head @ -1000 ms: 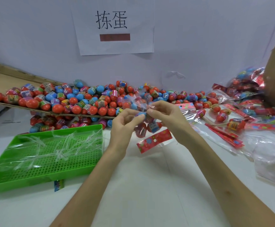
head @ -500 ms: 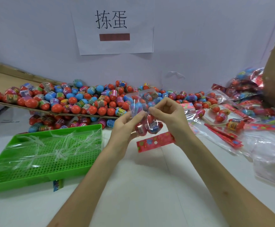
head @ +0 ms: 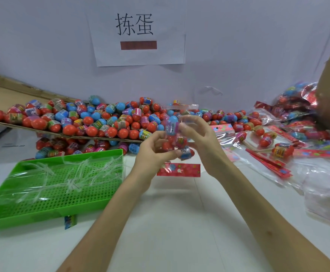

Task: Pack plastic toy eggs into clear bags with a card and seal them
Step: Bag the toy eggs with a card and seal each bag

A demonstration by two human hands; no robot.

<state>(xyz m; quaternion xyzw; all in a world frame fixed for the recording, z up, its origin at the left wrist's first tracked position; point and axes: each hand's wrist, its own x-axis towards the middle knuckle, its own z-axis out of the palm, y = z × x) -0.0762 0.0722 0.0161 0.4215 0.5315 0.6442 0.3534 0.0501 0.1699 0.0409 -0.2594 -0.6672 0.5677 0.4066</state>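
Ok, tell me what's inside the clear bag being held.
Red and blue toy eggs show through the clear bag. The left hand and right hand cover part, so their count is hidden.

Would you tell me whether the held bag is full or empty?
Not empty: red and blue eggs show inside the clear bag.

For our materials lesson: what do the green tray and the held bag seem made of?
Green tray: probably rigid moulded plastic, slightly glossy, with a grid of holes. Bag: thin clear plastic film; eggs show through, and it glints.
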